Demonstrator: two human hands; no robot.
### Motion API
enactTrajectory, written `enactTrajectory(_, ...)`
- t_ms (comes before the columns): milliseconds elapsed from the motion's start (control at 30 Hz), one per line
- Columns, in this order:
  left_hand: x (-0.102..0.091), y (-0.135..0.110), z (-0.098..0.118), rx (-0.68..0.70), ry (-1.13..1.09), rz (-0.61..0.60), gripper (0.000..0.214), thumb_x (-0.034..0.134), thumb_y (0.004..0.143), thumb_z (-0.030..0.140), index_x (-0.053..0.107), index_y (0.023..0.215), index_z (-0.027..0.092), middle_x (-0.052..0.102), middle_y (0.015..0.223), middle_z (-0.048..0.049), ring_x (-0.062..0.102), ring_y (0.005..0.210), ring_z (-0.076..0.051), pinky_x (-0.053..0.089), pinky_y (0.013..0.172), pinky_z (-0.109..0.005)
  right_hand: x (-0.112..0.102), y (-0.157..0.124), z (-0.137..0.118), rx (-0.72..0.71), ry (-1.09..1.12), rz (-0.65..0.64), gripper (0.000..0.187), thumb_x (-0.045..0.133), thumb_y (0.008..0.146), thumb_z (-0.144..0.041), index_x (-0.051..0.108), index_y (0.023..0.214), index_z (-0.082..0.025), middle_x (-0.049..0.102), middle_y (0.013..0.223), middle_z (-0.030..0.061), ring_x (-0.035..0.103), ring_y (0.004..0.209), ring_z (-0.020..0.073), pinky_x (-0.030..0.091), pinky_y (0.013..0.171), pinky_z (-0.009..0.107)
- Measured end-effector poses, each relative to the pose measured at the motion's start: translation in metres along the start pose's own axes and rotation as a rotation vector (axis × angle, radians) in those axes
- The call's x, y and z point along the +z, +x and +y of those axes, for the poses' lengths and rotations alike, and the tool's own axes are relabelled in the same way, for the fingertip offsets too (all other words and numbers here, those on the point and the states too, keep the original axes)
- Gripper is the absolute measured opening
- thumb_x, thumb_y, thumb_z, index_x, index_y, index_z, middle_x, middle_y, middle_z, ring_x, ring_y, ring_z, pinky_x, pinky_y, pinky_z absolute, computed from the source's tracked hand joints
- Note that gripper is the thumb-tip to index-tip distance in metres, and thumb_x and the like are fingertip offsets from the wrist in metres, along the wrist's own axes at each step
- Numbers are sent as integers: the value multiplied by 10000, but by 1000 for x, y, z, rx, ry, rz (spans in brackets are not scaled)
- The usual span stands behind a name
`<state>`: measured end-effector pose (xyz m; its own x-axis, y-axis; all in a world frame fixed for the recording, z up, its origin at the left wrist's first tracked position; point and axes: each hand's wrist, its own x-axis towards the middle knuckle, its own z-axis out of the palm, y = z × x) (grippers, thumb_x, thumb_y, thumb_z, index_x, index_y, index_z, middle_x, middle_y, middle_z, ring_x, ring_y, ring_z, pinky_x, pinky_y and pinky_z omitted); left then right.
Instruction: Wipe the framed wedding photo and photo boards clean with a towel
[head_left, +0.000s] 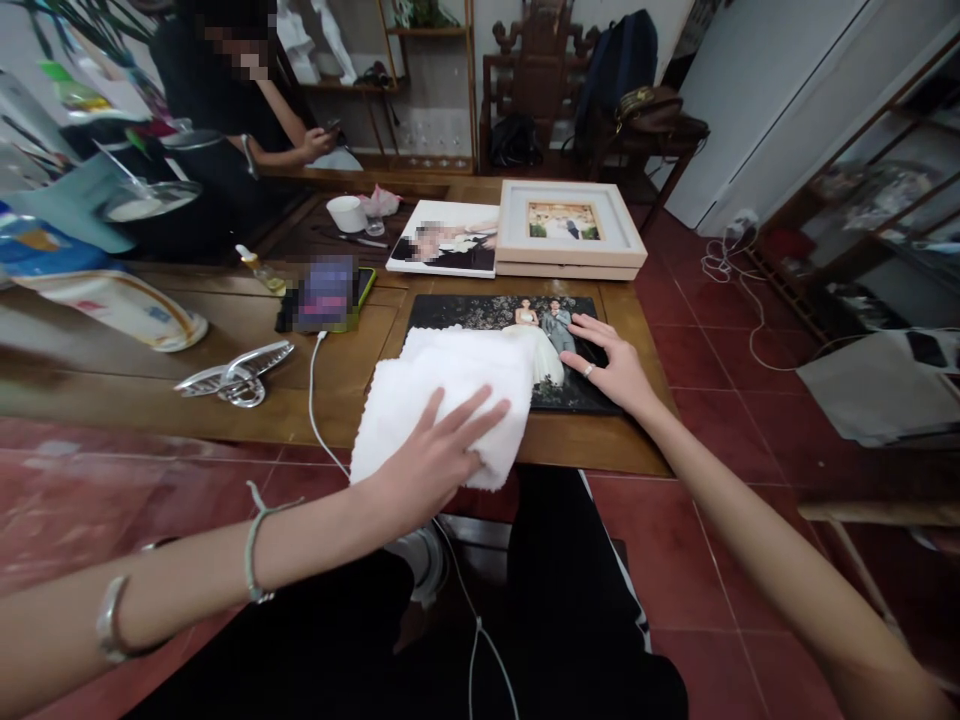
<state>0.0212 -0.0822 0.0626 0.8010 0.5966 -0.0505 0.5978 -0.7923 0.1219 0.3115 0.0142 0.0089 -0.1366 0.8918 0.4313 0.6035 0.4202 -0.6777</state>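
Note:
My left hand (435,450) lies spread on a folded white towel (405,375), its fingers apart and the palm pressing down. The towel covers the left part of a dark photo panel (585,398) and hangs over the table's front edge. The panel shows a couple in wedding clothes. Resting on its right part, my right hand (611,365) has its fingers spread, with a ring on one finger. Neither hand is closed round anything.
Behind the panel stand a framed photo box (634,240) and a white photo print (405,250). To the left are a phone (330,295) on a white cable, a silver hair clip (240,375), a dropper bottle (262,270) and a wipes pack (97,290). A person (217,90) sits across the table (600,440).

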Motion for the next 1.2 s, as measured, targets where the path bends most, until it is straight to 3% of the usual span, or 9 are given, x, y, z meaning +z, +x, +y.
enactTrajectory(100, -5, 13, -19, -21, -23, -15, 412, 476, 641, -71, 711, 888, 159, 250, 1575, -94, 177, 1462, -344, 240, 1091, -702, 0, 0, 1, -18, -10, -19, 453, 743, 753, -404, 684, 1170, -238, 600, 1344, 99, 496, 1309, 283, 357, 1120, 546)
enactTrajectory(300, -19, 62, -117, -61, 13, 48, 504, 410, 639, -74, 670, 1026, 117, 300, 1556, -123, 216, 1460, -286, 264, 1135, -596, -1, 0, 2, -31, -14, -26, 462, 739, 759, -417, 679, 1175, -226, 594, 1349, 109, 490, 1315, 269, 365, 1118, 531)
enactTrajectory(400, -22, 76, -143, -68, 52, 89, 507, 408, 650, -63, 666, 1049, 112, 326, 1543, -126, 233, 1457, -263, 301, 1139, -533, -1, -1, 1, -29, -17, -28, 461, 739, 759, -422, 678, 1174, -231, 593, 1351, 107, 487, 1318, 267, 362, 1120, 532)
enactTrajectory(533, -20, 70, -129, -67, 61, 27, 500, 414, 652, -57, 682, 1042, 103, 322, 1547, -117, 245, 1452, -277, 310, 1139, -527, 0, -1, 1, -19, -22, -22, 465, 734, 763, -439, 681, 1170, -222, 599, 1342, 115, 495, 1311, 263, 366, 1119, 519)
enactTrajectory(767, -3, 4, -46, -43, 75, -14, 365, 481, 615, -55, 710, 822, 141, 227, 1584, -75, 177, 1466, -317, 239, 1146, -604, 2, 0, 2, -11, -19, -2, 449, 735, 754, -465, 695, 1145, -249, 611, 1332, 95, 508, 1298, 278, 363, 1111, 547)
enactTrajectory(900, 0, -19, -20, -17, 41, -19, 328, 506, 582, -57, 699, 733, 160, 220, 1586, -44, 188, 1464, -322, 247, 1149, -598, 2, 0, 1, -8, -22, 1, 451, 735, 750, -478, 700, 1138, -251, 615, 1325, 99, 512, 1295, 285, 362, 1111, 547)
enactTrajectory(1033, -8, -6, -33, -30, 23, -30, 383, 474, 596, -70, 709, 801, 153, 258, 1573, -62, 205, 1459, -319, 255, 1143, -599, 1, 0, -1, -7, -18, -18, 454, 732, 753, -470, 690, 1156, -264, 604, 1342, 86, 495, 1310, 286, 355, 1114, 553)
enactTrajectory(1200, -20, 43, -93, -84, 16, -3, 482, 421, 649, -48, 691, 1000, 143, 303, 1561, -91, 236, 1456, -283, 282, 1132, -575, -1, 0, -2, -5, -22, -31, 469, 738, 751, -456, 683, 1170, -252, 596, 1350, 96, 488, 1316, 278, 355, 1120, 542)
